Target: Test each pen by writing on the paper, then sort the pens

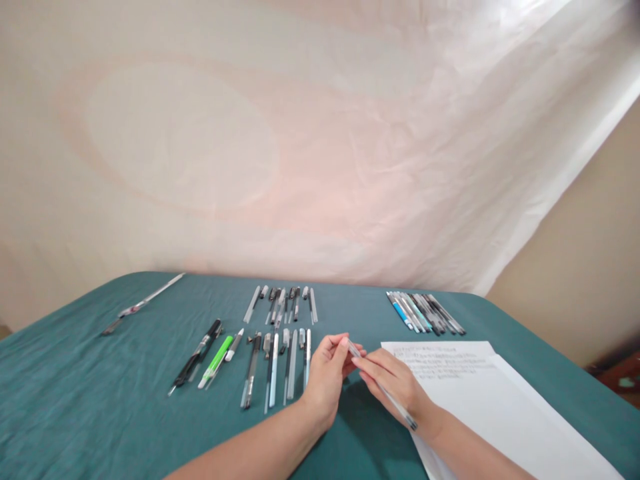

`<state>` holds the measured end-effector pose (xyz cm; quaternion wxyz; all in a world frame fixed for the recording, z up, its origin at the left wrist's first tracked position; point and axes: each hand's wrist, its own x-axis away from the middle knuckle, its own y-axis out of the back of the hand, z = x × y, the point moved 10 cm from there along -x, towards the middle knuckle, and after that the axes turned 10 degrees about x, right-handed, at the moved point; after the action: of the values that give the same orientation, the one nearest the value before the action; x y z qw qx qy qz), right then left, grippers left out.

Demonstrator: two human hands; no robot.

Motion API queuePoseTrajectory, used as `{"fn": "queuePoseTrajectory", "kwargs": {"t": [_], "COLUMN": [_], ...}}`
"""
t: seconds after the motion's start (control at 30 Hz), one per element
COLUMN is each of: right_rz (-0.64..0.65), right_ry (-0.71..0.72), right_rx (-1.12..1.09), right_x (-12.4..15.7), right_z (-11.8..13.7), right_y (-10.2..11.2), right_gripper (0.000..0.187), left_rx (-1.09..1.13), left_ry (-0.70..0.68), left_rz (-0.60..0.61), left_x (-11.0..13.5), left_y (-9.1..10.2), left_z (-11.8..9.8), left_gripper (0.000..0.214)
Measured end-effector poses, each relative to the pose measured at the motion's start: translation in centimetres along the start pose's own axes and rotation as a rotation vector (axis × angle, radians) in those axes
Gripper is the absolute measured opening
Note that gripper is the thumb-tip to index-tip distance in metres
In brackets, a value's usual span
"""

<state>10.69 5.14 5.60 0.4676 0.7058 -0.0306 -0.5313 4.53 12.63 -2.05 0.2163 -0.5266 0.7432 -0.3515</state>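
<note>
My right hand [397, 383] is wrapped around a slim, clear-barrelled pen [399, 406], whose dark end points down toward my wrist. The pen's other end slants up to the left, where the thumb and fingers of my left hand [325, 380] pinch it. What exactly sits between the left fingertips is partly hidden. Just left of my left hand lies a row of pens taken apart [274, 370], with barrels, caps and refills side by side. Under my right forearm are white paper sheets [505, 413], the top one bearing lines of handwriting.
A second group of pen parts [280, 307] lies farther back. At the back right is a tight row of several pens [425, 313]. A black pen [195, 357], a green pen [216, 361] and a long thin item [145, 303] lie leftward on the green tablecloth [100, 400].
</note>
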Motion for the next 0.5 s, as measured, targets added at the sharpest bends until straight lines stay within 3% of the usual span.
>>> {"fn": "queuePoseTrajectory", "kwargs": {"t": [0.2,0.37,0.5], "right_rz": [0.109,0.139,0.384], "right_ry": [-0.012,-0.044,-0.186], "right_rx": [0.045,0.032,0.056], "right_x": [-0.5,-1.0,-1.1], "right_z": [0.0,-0.2,-2.0], "right_y": [-0.2,2.8,2.4], "right_gripper": [0.030,0.024,0.017], "left_rx": [0.048,0.066,0.054], "left_ry": [0.029,0.003,-0.023], "left_rz": [-0.103,-0.203,-0.227], "left_x": [-0.5,-0.7,-0.7], "left_y": [1.3,2.5,2.7], "left_z": [0.6,0.8,0.5], "left_gripper": [0.023,0.012,0.007]}}
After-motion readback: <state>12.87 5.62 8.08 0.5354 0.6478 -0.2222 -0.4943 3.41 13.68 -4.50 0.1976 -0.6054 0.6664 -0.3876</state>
